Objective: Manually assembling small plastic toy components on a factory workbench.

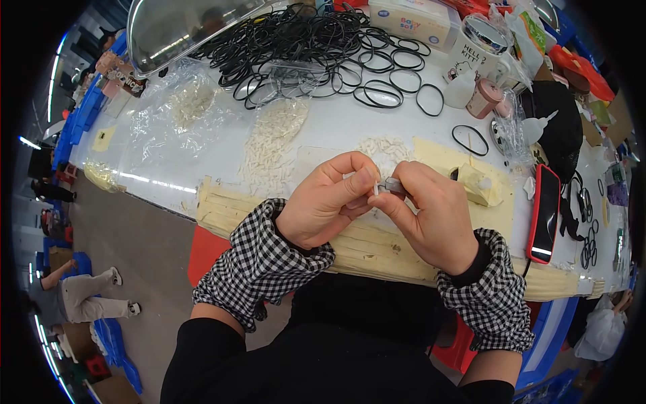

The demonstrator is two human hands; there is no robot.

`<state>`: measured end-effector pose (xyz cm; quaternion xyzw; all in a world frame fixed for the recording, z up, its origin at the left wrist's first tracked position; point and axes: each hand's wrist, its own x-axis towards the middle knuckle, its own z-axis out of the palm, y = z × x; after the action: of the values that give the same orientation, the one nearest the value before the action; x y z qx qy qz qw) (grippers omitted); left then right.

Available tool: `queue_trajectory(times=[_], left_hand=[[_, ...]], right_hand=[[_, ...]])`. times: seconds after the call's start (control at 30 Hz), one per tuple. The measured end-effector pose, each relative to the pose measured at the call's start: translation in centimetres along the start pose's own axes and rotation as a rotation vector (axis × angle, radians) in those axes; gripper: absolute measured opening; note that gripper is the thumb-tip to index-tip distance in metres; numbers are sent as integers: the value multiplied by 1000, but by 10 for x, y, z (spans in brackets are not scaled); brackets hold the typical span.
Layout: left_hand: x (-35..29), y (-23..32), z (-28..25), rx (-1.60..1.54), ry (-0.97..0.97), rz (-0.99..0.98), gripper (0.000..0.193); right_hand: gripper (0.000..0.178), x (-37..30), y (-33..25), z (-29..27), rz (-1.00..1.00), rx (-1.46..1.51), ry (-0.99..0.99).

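Head: white piece (376, 189) between fingers (364, 178)

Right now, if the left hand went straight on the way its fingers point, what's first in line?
Past the small white piece at its fingertips, the left hand would probably meet the small grey item at the right hand's fingertips; exact depth is unclear.

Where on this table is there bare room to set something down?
Bare white tabletop shows between the larger white heap, the smaller white heap and the black bands. Crowded: the far side, under those tangled bands, and the right, around the pink jar and phone.
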<state>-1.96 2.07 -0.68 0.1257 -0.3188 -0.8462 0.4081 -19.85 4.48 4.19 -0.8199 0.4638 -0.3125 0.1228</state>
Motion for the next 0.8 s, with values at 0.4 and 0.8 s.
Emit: queue_trajectory(times=[0.4, 0.8], left_hand=[[-1, -1, -1, 12, 8, 8, 14], [-1, 1, 1, 21, 4, 21, 14]], right_hand=[[34, -1, -1, 1, 1, 18, -11], [32, -1, 0, -1, 1, 18, -47]])
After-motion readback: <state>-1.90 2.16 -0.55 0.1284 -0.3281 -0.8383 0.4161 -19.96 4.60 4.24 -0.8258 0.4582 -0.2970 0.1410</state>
